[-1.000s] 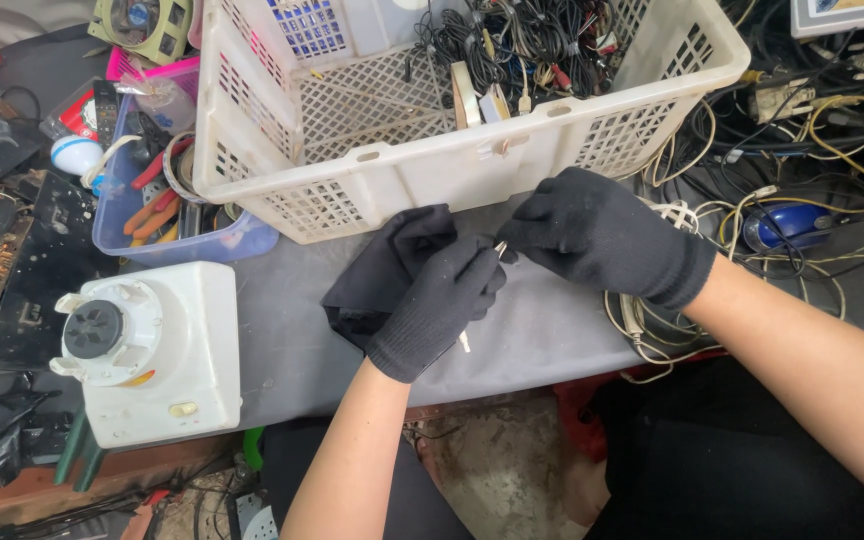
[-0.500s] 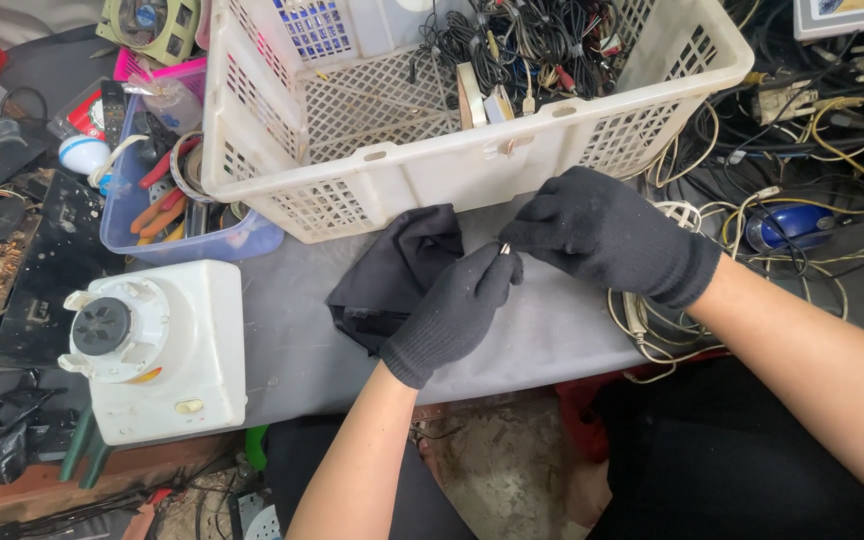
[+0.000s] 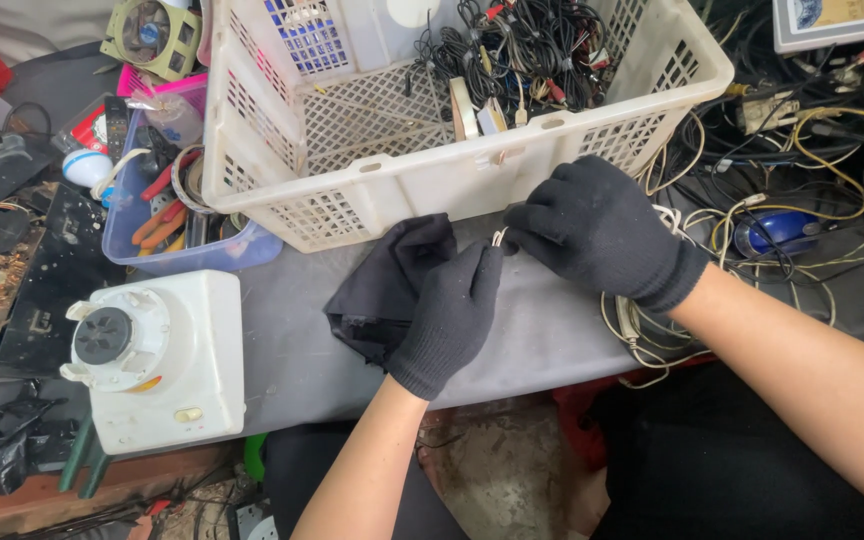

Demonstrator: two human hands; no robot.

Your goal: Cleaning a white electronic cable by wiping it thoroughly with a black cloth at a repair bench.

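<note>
While our gloved left hand point(image 3: 449, 315) rests on the black cloth point(image 3: 384, 283), our right hand point(image 3: 597, 230) pinches a thin white wire point(image 3: 499, 237) at its nine o'clock.

Both hands wear black knitted gloves: the left hand point(image 3: 452, 315) and the right hand point(image 3: 597, 230) are covered to the wrist, each glove ending in a snug ribbed cuff. The knit looks fine and plain, with no visible markings. Beyond the cuffs both forearms are bare, with no sleeves in view. Lower down, dark clothing covers the lap
</note>
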